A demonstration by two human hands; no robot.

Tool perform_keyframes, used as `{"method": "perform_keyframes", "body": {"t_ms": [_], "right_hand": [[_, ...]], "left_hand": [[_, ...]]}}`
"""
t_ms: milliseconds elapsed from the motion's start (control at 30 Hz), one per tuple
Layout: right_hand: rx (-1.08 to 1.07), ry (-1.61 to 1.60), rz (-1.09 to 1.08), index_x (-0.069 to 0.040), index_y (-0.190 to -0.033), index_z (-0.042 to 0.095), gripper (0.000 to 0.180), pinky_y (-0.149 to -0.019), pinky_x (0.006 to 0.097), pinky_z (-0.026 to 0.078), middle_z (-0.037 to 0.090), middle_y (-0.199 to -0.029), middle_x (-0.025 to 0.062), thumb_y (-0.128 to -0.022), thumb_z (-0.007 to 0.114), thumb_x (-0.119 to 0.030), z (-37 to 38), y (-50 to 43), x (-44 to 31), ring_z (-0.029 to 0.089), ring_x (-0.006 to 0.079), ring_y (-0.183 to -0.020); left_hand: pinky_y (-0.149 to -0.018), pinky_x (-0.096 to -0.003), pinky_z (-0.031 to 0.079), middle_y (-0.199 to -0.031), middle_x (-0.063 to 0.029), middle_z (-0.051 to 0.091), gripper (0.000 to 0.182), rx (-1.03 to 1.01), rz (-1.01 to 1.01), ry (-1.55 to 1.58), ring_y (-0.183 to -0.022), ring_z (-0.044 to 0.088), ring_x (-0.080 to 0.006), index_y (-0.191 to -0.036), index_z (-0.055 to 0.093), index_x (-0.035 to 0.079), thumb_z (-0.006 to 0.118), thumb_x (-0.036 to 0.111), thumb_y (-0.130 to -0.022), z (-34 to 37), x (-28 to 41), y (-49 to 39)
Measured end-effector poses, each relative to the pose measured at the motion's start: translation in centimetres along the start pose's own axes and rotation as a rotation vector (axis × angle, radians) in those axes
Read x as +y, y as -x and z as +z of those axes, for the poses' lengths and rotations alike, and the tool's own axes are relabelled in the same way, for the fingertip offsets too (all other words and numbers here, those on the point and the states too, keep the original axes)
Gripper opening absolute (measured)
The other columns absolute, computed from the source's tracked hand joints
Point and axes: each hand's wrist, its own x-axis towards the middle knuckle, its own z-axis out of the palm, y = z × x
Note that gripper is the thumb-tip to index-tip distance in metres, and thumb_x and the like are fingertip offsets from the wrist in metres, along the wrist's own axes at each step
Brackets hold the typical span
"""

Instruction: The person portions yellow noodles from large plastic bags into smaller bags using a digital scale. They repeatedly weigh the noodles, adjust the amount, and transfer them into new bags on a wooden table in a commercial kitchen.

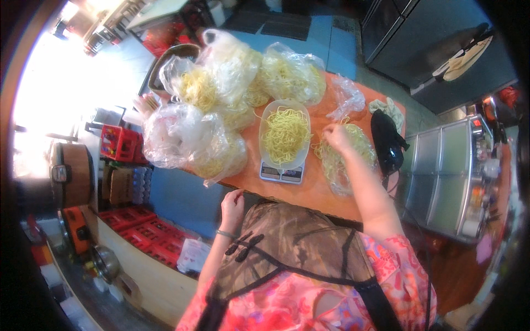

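Note:
My right hand (337, 137) reaches over a clear plastic bag of yellow noodles (359, 142) on the orange table. Its fingers are bent close together among loose strands; whether they grip any is too small to tell. My left hand (232, 207) rests by the table's near edge, fingers curled, with nothing seen in it. Between the hands, a pale plastic tray (265, 154) holds a heap of yellow noodles (285, 134). The tray sits on a white kitchen scale (281, 173), whose front panel stays uncovered. A strand hangs over the tray's left rim.
Several plastic bags of noodles (198, 89) crowd the table's left and far side. A crumpled clear bag (348, 97), a pale cloth (388, 111) and a black plastic bag (386, 142) lie at the right. Red crates (145, 238) stand low at my left.

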Motion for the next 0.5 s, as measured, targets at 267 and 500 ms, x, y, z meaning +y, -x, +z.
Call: {"method": "perform_keyframes", "body": {"t_ms": [267, 500], "right_hand": [[0.033, 0.705, -0.146, -0.004, -0.094, 0.060, 0.023, -0.075, 0.0419, 0.047, 0.061, -0.090, 0.0202, -0.075, 0.055, -0.014, 7.9, 2.6, 6.0, 0.059, 0.0317, -0.088], [0.063, 0.144, -0.089, -0.003, -0.086, 0.059, 0.021, -0.063, 0.0348, 0.046, 0.062, -0.080, 0.0157, -0.069, 0.063, -0.015, 2.1, 2.7, 5.4, 0.060, 0.0246, -0.074]], "left_hand": [[-0.070, -0.0326, 0.048, -0.085, -0.0162, 0.061, 0.017, 0.015, 0.034, 0.029, -0.076, 0.060, -0.0261, -0.092, 0.062, 0.001, 0.055, 0.007, -0.078, 0.3, 0.9, 0.1], [-0.074, -0.0337, 0.047, -0.087, -0.0181, 0.063, 0.018, 0.022, -0.027, 0.020, -0.081, 0.062, -0.0275, -0.091, 0.063, 0.001, 0.057, 0.013, -0.080, 0.4, 0.7, 0.6]]}}
